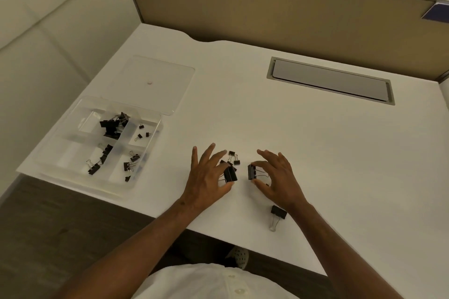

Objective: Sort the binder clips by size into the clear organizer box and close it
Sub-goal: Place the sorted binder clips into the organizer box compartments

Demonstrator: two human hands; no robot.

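Note:
The clear organizer box (73, 114) stands open at the desk's left edge, its lid (155, 75) lying flat behind it. Black binder clips lie in its compartments, large ones (113, 125) at the back, small ones (142, 132) to the right. My left hand (206, 177) pinches a large black clip (230, 173) between thumb and fingers on the desk. My right hand (277, 175) pinches another large clip (252, 172). Small clips (233, 156) lie just beyond the two hands. One more large clip (278, 212) lies beside my right wrist.
The white desk (315, 141) has a grey cable-tray cover (330, 80) at the back right. A tan partition wall (267, 7) rises behind the desk. The desk's near edge runs below my forearms.

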